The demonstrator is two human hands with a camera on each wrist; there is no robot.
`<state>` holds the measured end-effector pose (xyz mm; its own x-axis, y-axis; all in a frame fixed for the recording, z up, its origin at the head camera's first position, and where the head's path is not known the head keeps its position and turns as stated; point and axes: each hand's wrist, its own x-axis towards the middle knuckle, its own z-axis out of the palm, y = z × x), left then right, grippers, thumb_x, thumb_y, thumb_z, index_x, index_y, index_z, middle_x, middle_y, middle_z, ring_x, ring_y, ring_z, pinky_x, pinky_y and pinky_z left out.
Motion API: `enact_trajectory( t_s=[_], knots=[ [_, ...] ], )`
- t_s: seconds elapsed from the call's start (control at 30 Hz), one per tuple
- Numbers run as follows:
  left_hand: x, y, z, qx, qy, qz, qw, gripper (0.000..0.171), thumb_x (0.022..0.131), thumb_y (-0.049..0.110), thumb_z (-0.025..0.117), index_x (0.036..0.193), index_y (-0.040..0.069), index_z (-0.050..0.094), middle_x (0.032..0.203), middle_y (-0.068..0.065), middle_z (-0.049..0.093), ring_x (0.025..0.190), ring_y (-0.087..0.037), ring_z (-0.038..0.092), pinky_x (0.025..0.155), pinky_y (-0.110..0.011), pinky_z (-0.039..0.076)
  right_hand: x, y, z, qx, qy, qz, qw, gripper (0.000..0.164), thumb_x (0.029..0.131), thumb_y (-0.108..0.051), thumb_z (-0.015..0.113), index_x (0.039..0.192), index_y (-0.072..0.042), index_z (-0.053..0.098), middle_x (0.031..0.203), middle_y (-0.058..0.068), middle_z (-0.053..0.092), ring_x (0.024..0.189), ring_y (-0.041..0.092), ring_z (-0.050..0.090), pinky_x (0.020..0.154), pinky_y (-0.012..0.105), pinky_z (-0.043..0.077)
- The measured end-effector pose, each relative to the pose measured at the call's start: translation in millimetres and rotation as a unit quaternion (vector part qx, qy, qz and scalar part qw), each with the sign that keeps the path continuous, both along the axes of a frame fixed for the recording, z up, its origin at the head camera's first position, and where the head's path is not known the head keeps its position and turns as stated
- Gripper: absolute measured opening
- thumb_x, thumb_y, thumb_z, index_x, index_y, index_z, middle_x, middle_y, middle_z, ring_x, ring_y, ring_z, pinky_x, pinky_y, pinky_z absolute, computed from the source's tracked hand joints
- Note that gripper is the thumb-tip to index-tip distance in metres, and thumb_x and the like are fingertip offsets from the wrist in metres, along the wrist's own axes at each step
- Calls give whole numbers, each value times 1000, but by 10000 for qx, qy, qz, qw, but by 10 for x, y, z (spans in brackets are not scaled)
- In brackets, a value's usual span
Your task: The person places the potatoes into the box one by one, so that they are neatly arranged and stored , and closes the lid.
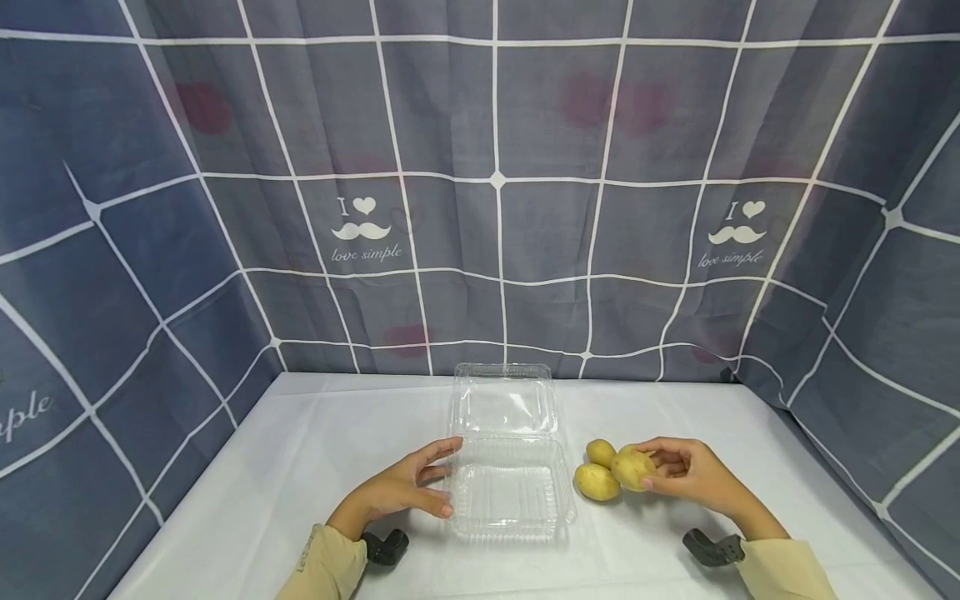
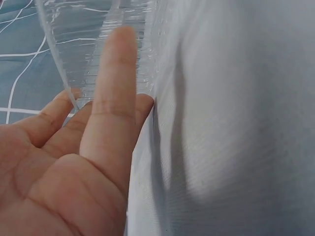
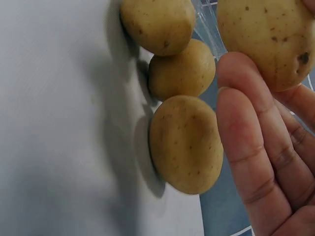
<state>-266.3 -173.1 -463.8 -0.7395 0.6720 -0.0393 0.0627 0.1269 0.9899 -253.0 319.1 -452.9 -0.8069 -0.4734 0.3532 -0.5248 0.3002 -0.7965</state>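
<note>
- While the right hand (image 1: 688,472) clamps its fingers on one raised potato (image 1: 632,471), three other potatoes (image 1: 596,482) rest nearby.
- Left hand (image 1: 405,486): fingers apart beside clear container (image 1: 510,492), probably steadying it.

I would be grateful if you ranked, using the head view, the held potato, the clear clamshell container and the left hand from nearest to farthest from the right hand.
1. Held potato: gripped by the right hand.
2. Clear clamshell container: left of the held potato, lid open.
3. Left hand: farthest, at the container's left side.
</note>
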Motion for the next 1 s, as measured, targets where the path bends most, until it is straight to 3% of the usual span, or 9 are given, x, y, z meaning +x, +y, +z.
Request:
enact_trajectory(
  t_s=[0.3,0.8,1.0],
  knots=[
    [-3,18,-6,-165,2,234,9996,109,85,10,91,170,-1,22,178,-25,16,158,-53,26,119,-52,48,-30,-102,50,48,95,-50,9999,37,89,8,82,123,14,70,105,-10,77,88,6,73,71,25,64],
    [-41,62,-18,-208,159,338,9991,108,86,13,92,169,-1,25,177,-26,18,158,-53,26,118,-54,49,-91,-302,46,-306,-293,164,9990,38,90,8,80,124,18,67,102,-6,77,86,8,73,72,23,64],
    [-54,77,-20,-153,151,330,9992,108,86,12,92,169,-1,24,177,-25,17,159,-53,25,118,-52,50,-85,-384,35,-406,-259,170,9987,39,89,9,80,124,19,66,102,-2,78,86,8,73,73,22,64]
  ],
)
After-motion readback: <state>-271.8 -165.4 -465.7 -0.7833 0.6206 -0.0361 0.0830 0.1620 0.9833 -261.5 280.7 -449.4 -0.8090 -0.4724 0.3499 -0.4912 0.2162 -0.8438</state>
